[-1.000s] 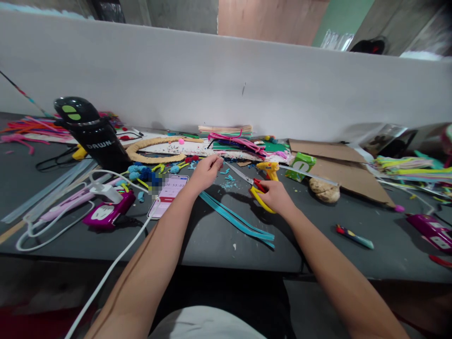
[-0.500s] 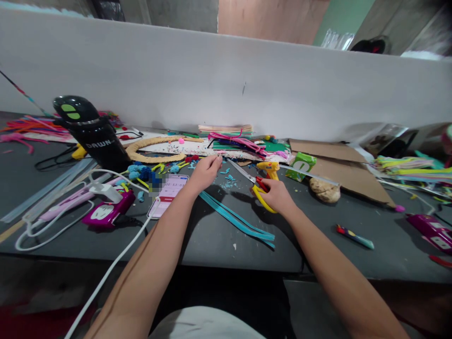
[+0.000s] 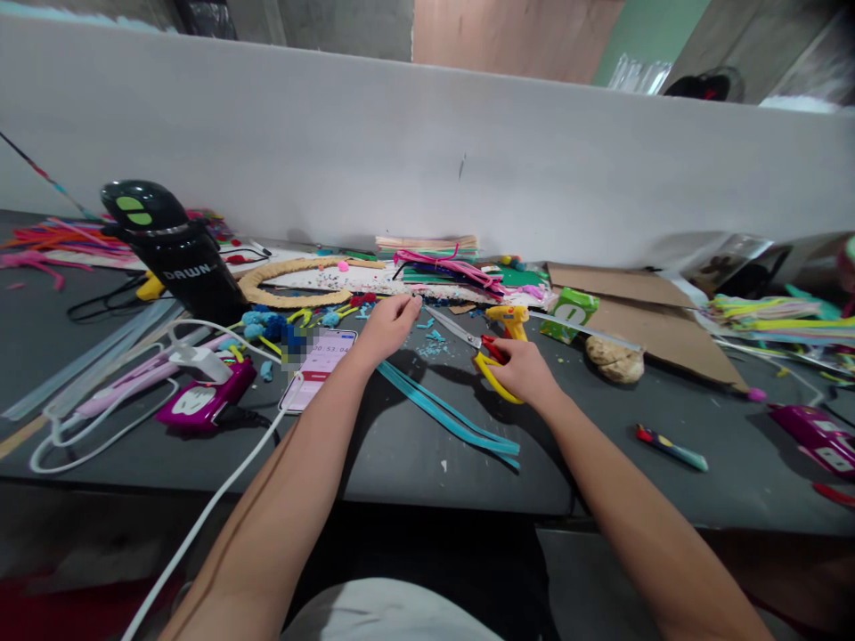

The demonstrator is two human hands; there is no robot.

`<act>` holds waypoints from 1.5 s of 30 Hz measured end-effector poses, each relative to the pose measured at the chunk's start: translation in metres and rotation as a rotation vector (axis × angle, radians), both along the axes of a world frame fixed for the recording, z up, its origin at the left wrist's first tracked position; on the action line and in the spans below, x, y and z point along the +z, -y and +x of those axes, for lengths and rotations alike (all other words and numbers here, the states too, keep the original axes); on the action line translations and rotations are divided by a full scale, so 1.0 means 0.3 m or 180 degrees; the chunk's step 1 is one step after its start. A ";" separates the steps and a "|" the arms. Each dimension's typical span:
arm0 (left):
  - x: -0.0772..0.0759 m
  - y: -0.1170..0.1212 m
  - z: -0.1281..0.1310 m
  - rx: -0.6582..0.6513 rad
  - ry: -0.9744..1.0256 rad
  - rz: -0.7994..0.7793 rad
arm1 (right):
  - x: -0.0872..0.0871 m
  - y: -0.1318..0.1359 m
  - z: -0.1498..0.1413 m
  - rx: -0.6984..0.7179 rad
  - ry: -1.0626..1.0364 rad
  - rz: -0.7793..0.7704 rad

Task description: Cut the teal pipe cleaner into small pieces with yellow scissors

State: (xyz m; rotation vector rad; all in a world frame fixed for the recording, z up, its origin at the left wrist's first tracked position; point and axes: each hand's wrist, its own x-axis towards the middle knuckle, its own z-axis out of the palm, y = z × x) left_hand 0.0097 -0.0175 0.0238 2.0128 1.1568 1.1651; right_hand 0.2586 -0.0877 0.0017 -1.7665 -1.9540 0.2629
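Observation:
My left hand (image 3: 394,325) is closed, thumb and fingers pressed together; whatever it pinches is too small to make out. In my right hand (image 3: 525,369) is a pair of scissors (image 3: 491,361) with red and yellow handles, its blade tips close to my left fingertips. Small blue clippings (image 3: 434,336) are scattered on the table below the blades. Blue pipe cleaners (image 3: 454,418) stretch across the table between my arms, their far end hidden near my left wrist. Behind the scissors stands a yellow glue gun (image 3: 511,319) with a clear glue stick.
A phone (image 3: 319,369), a purple power strip (image 3: 207,392) with white cables and a black bottle (image 3: 180,258) are on the left. Pink pipe cleaners (image 3: 454,270) lie at the back. Cardboard (image 3: 658,334), a green packet (image 3: 570,314) and a colourful pen-like item (image 3: 671,447) are on the right.
The scissors have shifted slightly in my right hand, their blades a little lower and closer together. My left hand stays nearly in place.

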 end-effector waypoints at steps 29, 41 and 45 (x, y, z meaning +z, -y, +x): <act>0.002 -0.001 -0.002 0.0038 -0.0109 0.0012 | -0.012 -0.005 0.002 -0.0010 -0.0041 -0.0041; 0.006 0.004 0.000 0.0014 -0.0093 -0.0069 | -0.003 -0.005 -0.001 -0.0050 0.0089 -0.0062; 0.004 0.003 -0.001 0.0011 -0.0113 -0.0075 | -0.008 -0.010 0.003 -0.0022 0.0070 -0.0035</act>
